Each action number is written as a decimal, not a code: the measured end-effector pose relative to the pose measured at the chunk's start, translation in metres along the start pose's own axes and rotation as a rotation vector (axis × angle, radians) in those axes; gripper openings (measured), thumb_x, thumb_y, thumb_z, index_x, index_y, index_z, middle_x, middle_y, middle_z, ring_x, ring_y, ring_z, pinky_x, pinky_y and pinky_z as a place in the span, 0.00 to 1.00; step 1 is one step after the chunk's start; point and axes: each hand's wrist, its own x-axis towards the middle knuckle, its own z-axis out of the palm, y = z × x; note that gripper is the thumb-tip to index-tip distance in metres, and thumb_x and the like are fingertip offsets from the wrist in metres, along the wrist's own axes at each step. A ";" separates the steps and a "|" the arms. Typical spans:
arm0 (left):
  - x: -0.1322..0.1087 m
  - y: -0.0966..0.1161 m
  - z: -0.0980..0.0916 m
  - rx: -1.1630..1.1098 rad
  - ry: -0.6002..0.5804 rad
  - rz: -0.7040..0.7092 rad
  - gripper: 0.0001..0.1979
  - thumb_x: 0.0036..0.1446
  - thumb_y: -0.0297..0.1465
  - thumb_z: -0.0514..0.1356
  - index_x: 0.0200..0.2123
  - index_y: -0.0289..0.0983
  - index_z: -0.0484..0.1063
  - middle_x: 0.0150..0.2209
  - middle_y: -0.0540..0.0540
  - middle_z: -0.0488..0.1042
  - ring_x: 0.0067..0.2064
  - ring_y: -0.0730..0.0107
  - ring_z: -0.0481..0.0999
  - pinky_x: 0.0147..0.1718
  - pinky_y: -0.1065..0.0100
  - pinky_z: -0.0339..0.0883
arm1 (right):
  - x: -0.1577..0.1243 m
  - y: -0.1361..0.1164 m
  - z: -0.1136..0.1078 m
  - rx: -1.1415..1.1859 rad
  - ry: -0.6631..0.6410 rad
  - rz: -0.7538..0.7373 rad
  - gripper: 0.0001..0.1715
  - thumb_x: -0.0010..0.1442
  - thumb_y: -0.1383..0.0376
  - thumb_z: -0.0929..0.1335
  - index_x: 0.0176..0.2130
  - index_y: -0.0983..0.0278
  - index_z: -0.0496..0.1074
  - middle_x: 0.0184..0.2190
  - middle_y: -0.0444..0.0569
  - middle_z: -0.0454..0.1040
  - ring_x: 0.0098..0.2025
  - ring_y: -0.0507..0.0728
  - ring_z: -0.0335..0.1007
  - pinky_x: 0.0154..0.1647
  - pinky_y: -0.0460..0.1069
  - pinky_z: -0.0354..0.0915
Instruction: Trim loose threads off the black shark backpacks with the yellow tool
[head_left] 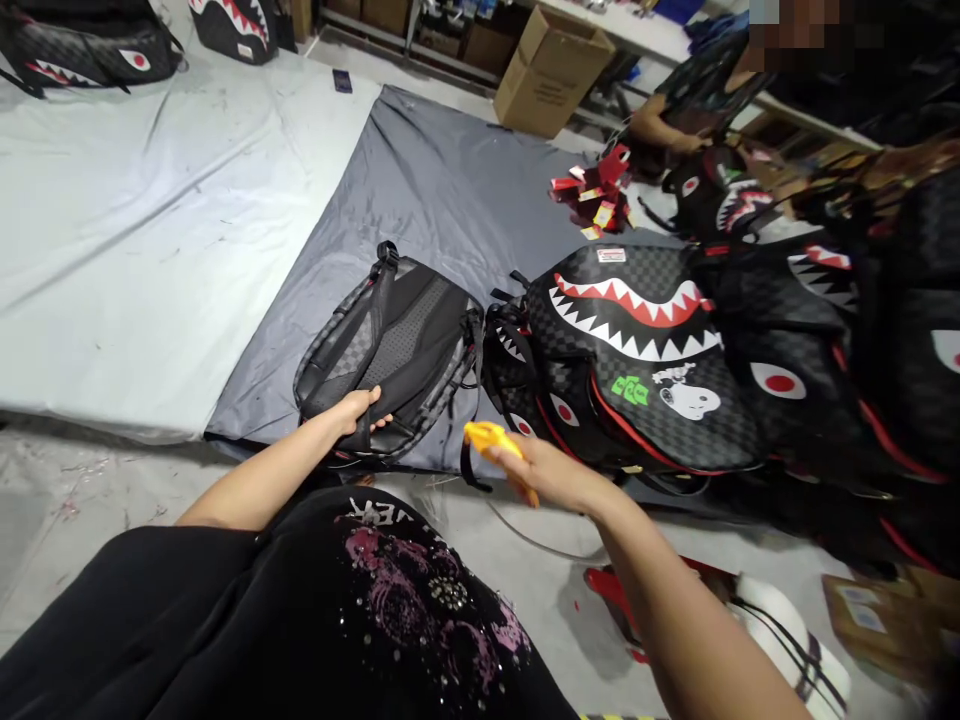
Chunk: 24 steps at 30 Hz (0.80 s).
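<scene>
In front of me a dark checkered backpack [409, 340] lies with its padded back panel and shoulder straps facing up. My left hand [360, 410] is at its near edge, fingers closed around a black shoulder strap. My right hand [536, 465] is closed on a yellow-orange hand tool [489, 437], whose exact kind I cannot make out. The tool is held above the table's front edge, to the right of the backpack and apart from it. Just beyond that hand, a shark-mouth backpack [645, 350] with a white cartoon dog lies on a pile of similar bags.
Red tags [600, 195] lie in a heap on the grey cloth [457, 170]. A cardboard box [551, 70] stands behind the table. A co-worker [675, 115] handles a bag at the back right. More bags [94, 50] sit at the far left on white sheeting [150, 230].
</scene>
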 end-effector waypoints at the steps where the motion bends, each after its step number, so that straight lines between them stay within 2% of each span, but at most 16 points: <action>1: -0.004 -0.002 0.007 0.045 0.019 0.030 0.21 0.67 0.44 0.51 0.49 0.33 0.73 0.36 0.37 0.79 0.30 0.62 0.76 0.28 0.66 0.69 | 0.000 0.001 0.000 -0.071 0.127 0.058 0.25 0.70 0.52 0.57 0.55 0.65 0.67 0.25 0.47 0.75 0.24 0.56 0.71 0.27 0.47 0.62; 3: -0.015 -0.006 0.024 0.197 0.089 0.188 0.20 0.67 0.40 0.53 0.58 0.41 0.68 0.50 0.39 0.75 0.44 0.59 0.76 0.40 0.64 0.71 | 0.001 0.001 -0.003 -0.226 0.366 0.190 0.25 0.71 0.53 0.57 0.57 0.64 0.67 0.29 0.50 0.77 0.28 0.57 0.73 0.30 0.47 0.62; 4: -0.022 -0.008 0.032 0.353 0.144 0.301 0.21 0.67 0.38 0.54 0.62 0.45 0.66 0.57 0.40 0.70 0.51 0.57 0.73 0.46 0.61 0.69 | 0.002 0.000 -0.004 -0.278 0.390 0.214 0.25 0.71 0.53 0.57 0.57 0.64 0.67 0.31 0.51 0.78 0.30 0.58 0.74 0.31 0.48 0.62; 6: -0.031 -0.011 0.046 0.785 0.257 0.510 0.25 0.65 0.34 0.55 0.65 0.50 0.62 0.64 0.40 0.61 0.59 0.49 0.65 0.53 0.54 0.65 | 0.002 -0.001 -0.006 -0.326 0.317 0.196 0.25 0.71 0.51 0.58 0.56 0.62 0.68 0.36 0.53 0.79 0.33 0.59 0.76 0.34 0.48 0.62; 7: -0.034 -0.013 0.052 1.004 0.308 0.579 0.26 0.65 0.34 0.55 0.66 0.50 0.61 0.65 0.38 0.58 0.59 0.46 0.63 0.52 0.51 0.64 | 0.003 -0.001 -0.005 -0.337 0.292 0.204 0.25 0.71 0.51 0.57 0.55 0.62 0.69 0.39 0.54 0.79 0.36 0.59 0.76 0.35 0.48 0.62; 9: -0.033 -0.014 0.060 1.280 0.363 0.614 0.27 0.65 0.37 0.55 0.67 0.47 0.60 0.64 0.34 0.57 0.57 0.43 0.63 0.49 0.50 0.65 | 0.002 -0.001 -0.003 -0.382 0.355 0.302 0.27 0.72 0.51 0.55 0.57 0.64 0.67 0.44 0.59 0.78 0.42 0.62 0.77 0.36 0.49 0.62; 10: -0.030 -0.015 0.062 1.339 0.370 0.614 0.28 0.66 0.38 0.55 0.68 0.47 0.59 0.64 0.33 0.57 0.56 0.44 0.63 0.48 0.51 0.66 | 0.001 -0.002 -0.001 -0.399 0.388 0.346 0.28 0.72 0.51 0.55 0.58 0.65 0.67 0.45 0.60 0.78 0.44 0.64 0.76 0.37 0.50 0.62; 12: -0.026 -0.014 0.064 1.386 0.367 0.610 0.31 0.65 0.41 0.56 0.69 0.45 0.56 0.64 0.32 0.56 0.56 0.45 0.63 0.49 0.52 0.66 | -0.001 -0.004 0.004 -0.396 0.360 0.328 0.28 0.72 0.50 0.55 0.59 0.63 0.66 0.47 0.60 0.77 0.47 0.65 0.75 0.39 0.50 0.63; 14: -0.025 -0.012 0.061 1.388 0.318 0.597 0.33 0.64 0.44 0.56 0.69 0.44 0.55 0.65 0.32 0.56 0.57 0.44 0.62 0.51 0.51 0.65 | -0.004 -0.008 0.008 -0.368 0.321 0.289 0.28 0.71 0.50 0.56 0.59 0.62 0.67 0.47 0.58 0.78 0.48 0.65 0.75 0.40 0.50 0.63; 15: -0.027 -0.009 0.057 1.375 0.281 0.594 0.34 0.64 0.46 0.56 0.69 0.43 0.55 0.65 0.32 0.55 0.58 0.44 0.62 0.52 0.50 0.64 | -0.006 -0.011 0.010 -0.357 0.349 0.309 0.27 0.71 0.50 0.56 0.59 0.62 0.67 0.47 0.58 0.78 0.47 0.65 0.75 0.39 0.50 0.63; 17: -0.034 -0.003 0.042 1.315 0.225 0.634 0.35 0.63 0.48 0.56 0.69 0.41 0.56 0.67 0.32 0.54 0.61 0.43 0.60 0.55 0.49 0.62 | -0.011 -0.018 0.015 -0.320 0.415 0.368 0.28 0.71 0.52 0.56 0.59 0.63 0.67 0.46 0.59 0.78 0.44 0.64 0.76 0.38 0.50 0.63; 18: -0.038 0.001 0.031 1.262 0.222 0.682 0.34 0.64 0.47 0.55 0.68 0.40 0.57 0.67 0.33 0.53 0.63 0.43 0.59 0.57 0.48 0.60 | -0.014 -0.020 0.020 -0.282 0.405 0.363 0.27 0.71 0.52 0.56 0.59 0.63 0.67 0.44 0.58 0.78 0.40 0.62 0.77 0.37 0.50 0.63; 21: -0.045 0.016 -0.018 0.950 0.349 0.804 0.30 0.64 0.41 0.56 0.66 0.36 0.60 0.67 0.34 0.56 0.66 0.47 0.55 0.63 0.48 0.54 | -0.021 -0.026 0.045 -0.134 0.269 0.265 0.26 0.71 0.52 0.57 0.59 0.62 0.67 0.36 0.52 0.79 0.28 0.56 0.74 0.32 0.48 0.61; 23: -0.043 0.023 -0.056 0.587 0.441 0.708 0.24 0.64 0.37 0.57 0.61 0.35 0.64 0.62 0.35 0.63 0.65 0.52 0.59 0.65 0.52 0.53 | -0.024 -0.029 0.071 -0.081 0.235 0.284 0.26 0.71 0.52 0.57 0.58 0.62 0.68 0.32 0.49 0.79 0.25 0.55 0.73 0.31 0.48 0.61; 24: -0.041 0.026 -0.073 0.353 0.439 0.582 0.19 0.64 0.35 0.57 0.57 0.36 0.67 0.58 0.36 0.67 0.63 0.55 0.63 0.64 0.55 0.55 | -0.024 -0.030 0.086 -0.066 0.228 0.307 0.26 0.71 0.52 0.57 0.58 0.62 0.68 0.31 0.49 0.78 0.26 0.56 0.73 0.31 0.48 0.61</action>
